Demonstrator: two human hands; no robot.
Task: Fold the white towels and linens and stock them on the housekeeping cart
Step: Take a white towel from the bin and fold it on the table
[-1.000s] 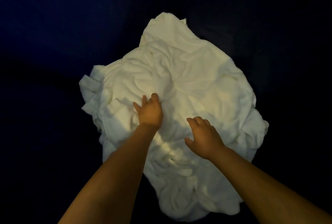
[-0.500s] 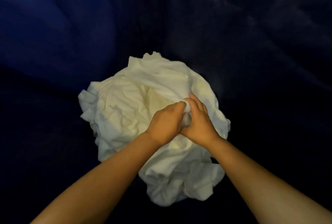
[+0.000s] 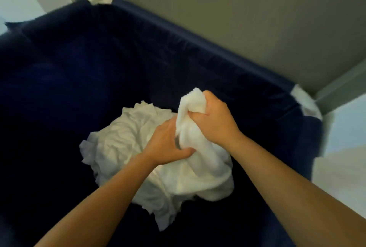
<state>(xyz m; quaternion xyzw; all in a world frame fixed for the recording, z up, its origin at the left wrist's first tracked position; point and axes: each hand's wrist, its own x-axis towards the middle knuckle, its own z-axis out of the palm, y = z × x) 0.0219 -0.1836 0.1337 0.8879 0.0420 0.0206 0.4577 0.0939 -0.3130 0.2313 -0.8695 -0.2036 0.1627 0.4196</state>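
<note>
Below, crumpled white linens [image 3: 122, 143] in navy fabric bin [image 3: 178, 34] beside grey wall [image 3: 257, 9]

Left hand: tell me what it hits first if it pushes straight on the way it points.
The left hand grips the bunched white towel, so that comes first; just beyond lies the right hand, seemingly close.

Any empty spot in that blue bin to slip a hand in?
Bare navy lining lies left of the linen pile and between pile and the bin's far rim. The middle is crowded: left hand and right hand grip a towel.
</note>
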